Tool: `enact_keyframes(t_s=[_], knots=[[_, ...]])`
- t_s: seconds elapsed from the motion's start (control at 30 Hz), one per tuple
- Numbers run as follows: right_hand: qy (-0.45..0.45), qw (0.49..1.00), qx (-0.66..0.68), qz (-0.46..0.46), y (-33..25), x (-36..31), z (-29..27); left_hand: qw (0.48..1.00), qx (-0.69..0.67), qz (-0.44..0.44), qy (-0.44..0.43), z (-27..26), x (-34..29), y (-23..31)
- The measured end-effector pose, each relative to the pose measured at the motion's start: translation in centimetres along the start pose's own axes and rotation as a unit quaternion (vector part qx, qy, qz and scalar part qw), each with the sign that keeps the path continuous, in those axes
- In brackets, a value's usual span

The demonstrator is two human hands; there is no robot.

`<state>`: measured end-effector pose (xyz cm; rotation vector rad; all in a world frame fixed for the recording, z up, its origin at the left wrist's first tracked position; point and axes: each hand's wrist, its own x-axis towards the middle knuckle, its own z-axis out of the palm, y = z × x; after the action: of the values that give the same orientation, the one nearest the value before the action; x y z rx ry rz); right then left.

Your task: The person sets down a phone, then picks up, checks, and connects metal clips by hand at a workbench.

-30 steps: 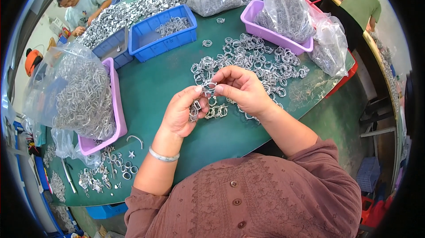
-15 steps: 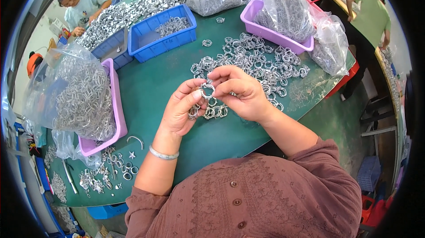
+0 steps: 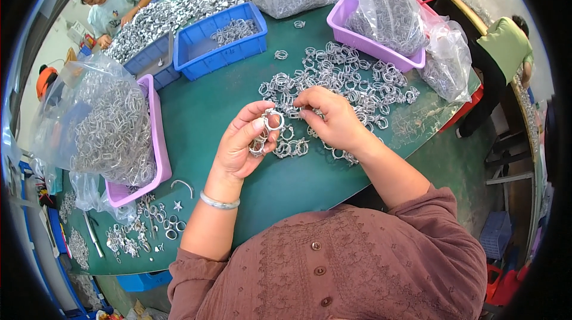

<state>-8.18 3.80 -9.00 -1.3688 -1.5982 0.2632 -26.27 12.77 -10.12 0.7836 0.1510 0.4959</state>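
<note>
Several silver metal rings (image 3: 260, 139) rest in the curled fingers of my left hand (image 3: 237, 147). One ring (image 3: 274, 120) stands up between the thumb and fingertips, its round opening showing. My right hand (image 3: 331, 118) is a short way to the right, apart from the left one. Its thumb and forefinger are drawn together over the near left part of a loose pile of similar rings (image 3: 351, 84). Whether a ring is between those fingertips I cannot make out.
On the green table (image 3: 205, 108) stand a blue bin (image 3: 220, 56), a lilac tray with a bag of rings (image 3: 159, 141) at left and another lilac tray (image 3: 375, 52) at back right. Small silver parts (image 3: 128, 239) lie near left. Two people work beyond.
My right hand has come away from the ring in my left hand, moving right toward the pile. The left hand stays nearly in place. The person in green has bent lower.
</note>
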Motion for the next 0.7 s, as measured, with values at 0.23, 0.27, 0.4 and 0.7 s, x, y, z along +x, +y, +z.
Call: enact_keyframes(t_s=[0.23, 0.27, 0.4, 0.7], knots=[[-0.116, 0.967, -0.211, -0.084, 0.7, -0.2, 0.7, 0.991, -0.131, 0.008, 0.019, -0.9, 0.5, 0.4], [-0.155, 0.948, -0.264, -0.094, 0.6, -0.3, 1.0, 0.990, -0.141, 0.010, 0.025, -1.1, 0.5, 0.5], [-0.169, 0.921, -0.329, -0.122, 0.3, -0.1, 1.9, 0.990, -0.122, 0.026, 0.072, -1.4, 0.5, 0.5], [-0.185, 0.913, -0.351, -0.097, 1.0, 0.3, 1.7, 0.991, -0.109, 0.022, 0.079, -1.7, 0.4, 0.5]])
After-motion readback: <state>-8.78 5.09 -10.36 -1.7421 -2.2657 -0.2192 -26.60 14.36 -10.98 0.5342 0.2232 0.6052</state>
